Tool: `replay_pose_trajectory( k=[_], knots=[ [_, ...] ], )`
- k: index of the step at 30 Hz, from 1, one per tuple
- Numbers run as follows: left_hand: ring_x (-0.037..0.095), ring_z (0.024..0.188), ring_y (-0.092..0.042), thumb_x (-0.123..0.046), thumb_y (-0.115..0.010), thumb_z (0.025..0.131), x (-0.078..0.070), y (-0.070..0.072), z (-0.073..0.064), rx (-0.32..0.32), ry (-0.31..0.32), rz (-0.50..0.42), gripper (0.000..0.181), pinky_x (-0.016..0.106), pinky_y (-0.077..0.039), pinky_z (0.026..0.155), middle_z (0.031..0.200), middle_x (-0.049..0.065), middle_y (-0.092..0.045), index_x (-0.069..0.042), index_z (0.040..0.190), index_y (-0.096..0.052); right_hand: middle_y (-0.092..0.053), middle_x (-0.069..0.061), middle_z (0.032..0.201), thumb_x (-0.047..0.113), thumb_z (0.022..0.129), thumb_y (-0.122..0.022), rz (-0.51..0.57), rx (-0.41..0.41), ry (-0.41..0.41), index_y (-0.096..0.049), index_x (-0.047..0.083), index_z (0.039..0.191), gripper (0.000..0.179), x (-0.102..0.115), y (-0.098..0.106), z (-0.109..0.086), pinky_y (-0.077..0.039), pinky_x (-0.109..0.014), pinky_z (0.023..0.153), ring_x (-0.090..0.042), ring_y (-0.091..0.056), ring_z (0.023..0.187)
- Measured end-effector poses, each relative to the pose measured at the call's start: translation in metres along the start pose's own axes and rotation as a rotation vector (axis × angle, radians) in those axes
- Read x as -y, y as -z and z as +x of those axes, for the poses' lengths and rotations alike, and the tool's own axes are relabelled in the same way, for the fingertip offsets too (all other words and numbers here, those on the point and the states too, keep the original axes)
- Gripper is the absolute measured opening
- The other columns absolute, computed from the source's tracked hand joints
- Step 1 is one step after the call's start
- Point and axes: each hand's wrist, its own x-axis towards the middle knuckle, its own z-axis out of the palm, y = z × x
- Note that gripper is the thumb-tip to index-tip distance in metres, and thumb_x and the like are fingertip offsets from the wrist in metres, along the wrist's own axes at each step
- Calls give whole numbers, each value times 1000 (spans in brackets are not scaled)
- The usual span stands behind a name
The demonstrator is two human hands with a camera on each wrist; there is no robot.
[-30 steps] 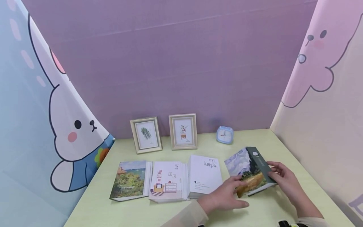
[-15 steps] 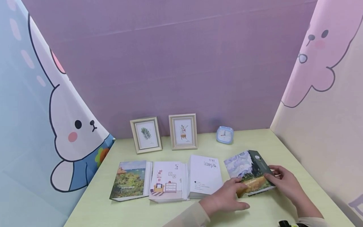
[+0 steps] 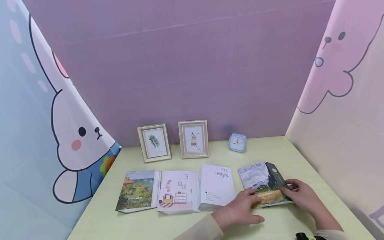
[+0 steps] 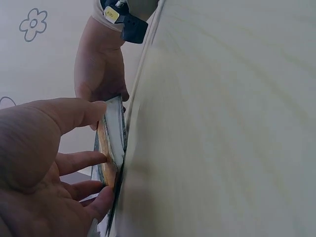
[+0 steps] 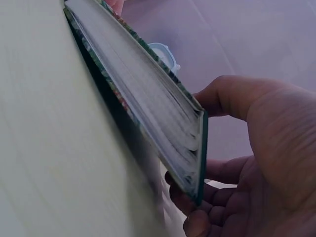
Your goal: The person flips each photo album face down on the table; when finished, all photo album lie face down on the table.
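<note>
A photo album (image 3: 264,183) with a painted landscape of sky, dark trees and golden field has a dark green spine. My right hand (image 3: 303,195) grips it at the spine, thumb on the cover and fingers beneath. In the right wrist view the album's page block (image 5: 143,89) faces me, its spine side raised off the table and its far edge low. My left hand (image 3: 238,208) lies at its lower left corner, fingers extended against it, thumb apart. To the left, a white album (image 3: 217,186), a furniture-print album (image 3: 177,191) and a seaside-print album (image 3: 138,190) lie in a row.
Two framed pictures, a leaf print (image 3: 154,143) and a potted-plant print (image 3: 193,139), stand at the back of the pale green table (image 3: 144,223). A blue clock (image 3: 238,143) is right of them. Patterned cloth walls enclose the table.
The album's spine side has come down and the cover now lies flatter. My right hand has lowered with it, its thumb moving onto the cover. My left hand has barely moved.
</note>
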Motion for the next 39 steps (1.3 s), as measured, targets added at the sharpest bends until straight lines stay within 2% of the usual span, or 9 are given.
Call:
replay_pose_trajectory(
  k=[7,20,39],
  knots=[
    [14,148,-36,-52,-78,90,-1,1,-1,6,21,-8,63,24,-38,115,164,-3,-36,-27,146,-61,-68,-21,110,34,100,-71,-26,27,23,-51,-19,136,68,-2,-1,1,-54,-39,75,-35,-65,101],
    [13,150,-34,-54,-75,93,0,0,-1,15,29,-30,63,24,-38,115,165,-4,-35,-27,148,-60,-71,-16,105,28,97,-75,-39,14,83,-58,-18,130,59,-6,-3,3,-55,-40,74,-32,-67,96],
    [12,150,-33,-52,-72,95,0,4,0,61,33,-82,59,23,-40,113,164,-5,-35,-27,148,-59,-70,-18,108,33,97,-74,-40,37,48,-59,-15,133,62,-7,-3,4,-55,-40,71,-35,-67,98]
  ],
)
